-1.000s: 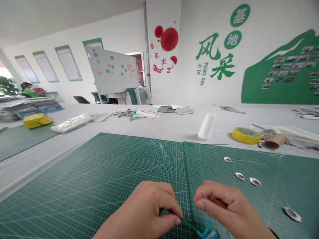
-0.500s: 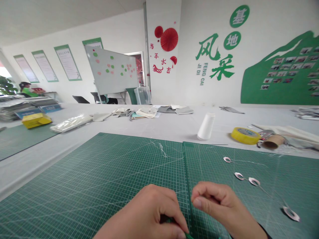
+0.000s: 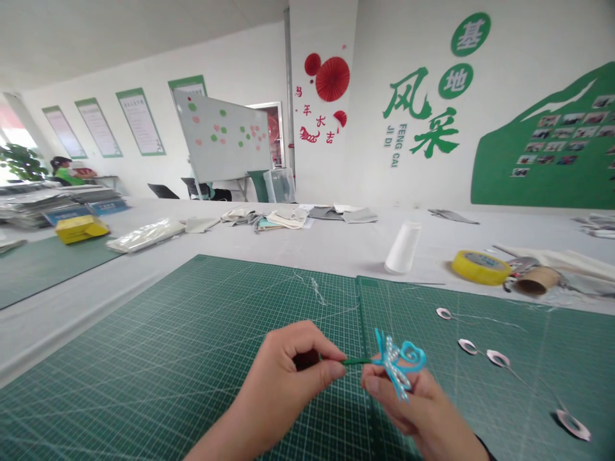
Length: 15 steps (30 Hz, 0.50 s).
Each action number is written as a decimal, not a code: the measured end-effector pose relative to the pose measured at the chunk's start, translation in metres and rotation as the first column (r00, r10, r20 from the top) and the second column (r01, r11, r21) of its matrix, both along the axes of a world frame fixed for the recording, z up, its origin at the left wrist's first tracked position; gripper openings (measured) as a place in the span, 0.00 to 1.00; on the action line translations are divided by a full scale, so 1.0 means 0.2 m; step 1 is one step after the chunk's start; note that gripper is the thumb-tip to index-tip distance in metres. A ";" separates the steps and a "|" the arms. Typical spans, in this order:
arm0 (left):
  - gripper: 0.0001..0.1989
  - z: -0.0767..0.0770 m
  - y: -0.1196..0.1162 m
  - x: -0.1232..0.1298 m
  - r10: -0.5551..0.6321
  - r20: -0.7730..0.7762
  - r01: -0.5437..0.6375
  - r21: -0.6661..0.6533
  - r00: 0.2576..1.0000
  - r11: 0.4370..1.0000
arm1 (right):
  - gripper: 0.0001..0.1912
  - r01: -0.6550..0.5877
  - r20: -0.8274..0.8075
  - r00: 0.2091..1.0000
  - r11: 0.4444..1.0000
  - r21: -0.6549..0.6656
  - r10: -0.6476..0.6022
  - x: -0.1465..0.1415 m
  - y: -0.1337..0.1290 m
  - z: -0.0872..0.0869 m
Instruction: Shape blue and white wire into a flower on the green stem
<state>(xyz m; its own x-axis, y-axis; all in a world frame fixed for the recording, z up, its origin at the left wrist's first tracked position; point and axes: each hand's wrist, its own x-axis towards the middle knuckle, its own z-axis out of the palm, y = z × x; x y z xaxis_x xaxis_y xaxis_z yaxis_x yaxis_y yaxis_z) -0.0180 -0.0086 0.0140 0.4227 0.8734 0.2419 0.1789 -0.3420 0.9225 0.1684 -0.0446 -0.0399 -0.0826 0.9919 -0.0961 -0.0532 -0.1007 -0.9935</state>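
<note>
From where I stand, the white cone (image 3: 402, 248) on the pale worktop (image 3: 336, 246) makes the easiest mark to go by. On the worker's side of it, well short of it and above the green cutting mats (image 3: 192, 346), both hands are at a small ornament. The left hand (image 3: 298, 368), nearer side of the cone and off to its left, has thumb and forefinger pinched on a thin green stem (image 3: 356, 361). The right hand (image 3: 413, 400), almost straight in front of the cone, is curled nearly closed, its fingertips up against the place where the stem meets the blue loops (image 3: 412, 358); whether it truly grips there I cannot tell. Those loops stand just over the right hand's fingers, with rows of white beads running along the middle.

Right of the cone sit a roll of yellow tape (image 3: 480, 272) and, past it, a brown cardboard tube (image 3: 542, 280). Nearer the worker and right of the cone, four white rings (image 3: 582, 434) with threads lie on the mat. Fabric scraps (image 3: 288, 218) are heaped behind the cone, to its left.
</note>
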 end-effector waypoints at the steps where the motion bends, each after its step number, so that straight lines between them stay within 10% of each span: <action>1: 0.03 -0.01 0.01 0.00 0.027 0.000 -0.027 -0.011 1.000 1.000 | 0.18 0.003 -0.011 1.000 1.000 0.000 -0.003 -0.01 -0.01 0.00; 11: 0.04 -0.03 0.01 0.01 0.144 -0.033 -0.145 -0.032 0.989 0.989 | 0.15 -0.081 0.536 0.839 0.953 0.293 -0.093 -0.03 -0.08 0.04; 15: 0.04 -0.04 0.02 0.01 0.169 -0.066 -0.168 0.016 0.983 0.986 | 0.12 -0.149 0.616 0.754 0.852 0.501 -0.230 -0.04 -0.10 0.06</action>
